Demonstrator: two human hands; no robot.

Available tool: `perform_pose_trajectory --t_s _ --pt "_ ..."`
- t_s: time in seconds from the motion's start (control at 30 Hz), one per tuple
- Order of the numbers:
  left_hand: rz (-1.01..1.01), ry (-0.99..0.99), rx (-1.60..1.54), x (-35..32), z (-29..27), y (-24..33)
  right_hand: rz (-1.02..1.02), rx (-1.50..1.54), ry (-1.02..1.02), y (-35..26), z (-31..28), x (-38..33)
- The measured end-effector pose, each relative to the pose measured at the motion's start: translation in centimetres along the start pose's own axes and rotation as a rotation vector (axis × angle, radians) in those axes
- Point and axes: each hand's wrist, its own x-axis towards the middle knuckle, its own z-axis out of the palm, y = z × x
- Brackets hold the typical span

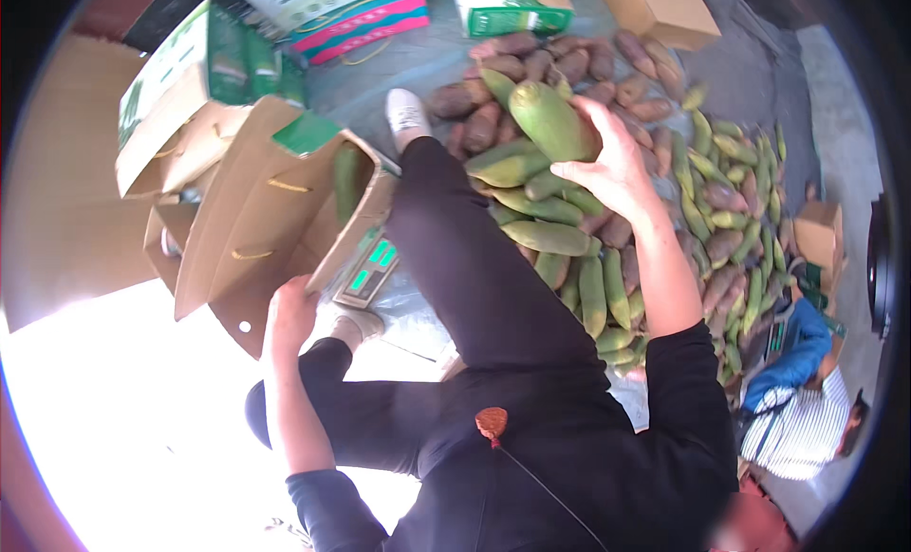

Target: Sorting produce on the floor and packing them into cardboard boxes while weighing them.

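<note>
My right hand (615,168) is wrapped round a large green radish (552,120), lifted above a heap of similar green radishes (546,237). Its thick, cut-looking end points up and away from my fingers. At the left, my left hand (292,310) grips the near edge of an open cardboard box (228,205) with yellow cord handles. Inside that box lies another green radish (348,182), partly hidden by the wall. Beside the box is a scale (368,272) with a lit green display; the box covers part of it.
Reddish-brown roots (482,125) lie mixed into the pile, which stretches far to the right. A green-and-white carton (512,6), a pink-banded carton (365,25) and a brown carton (660,16) stand at the back. Another person (802,419) works at the lower right.
</note>
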Motion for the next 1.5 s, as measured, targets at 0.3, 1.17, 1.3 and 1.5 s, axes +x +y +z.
perform_pose_trajectory --t_s 0.3,1.17,1.3,1.5 --pt "0.019 0.052 0.099 -0.8 -0.5 -0.7 -0.743 0.168 -0.128 -20.7 9.0 6.5" --pt "0.132 0.140 0.059 -0.7 0.2 -1.5 -0.601 0.202 -0.565 -19.6 12.7 6.3" --pt "0.157 0.127 0.057 -0.5 0.2 -0.2 -0.238 0.269 -0.422 -8.3 5.6 6.8" --pt "0.140 0.110 0.026 -0.9 -0.2 1.0 0.295 0.143 -0.258 7.8 4.0 -4.6"
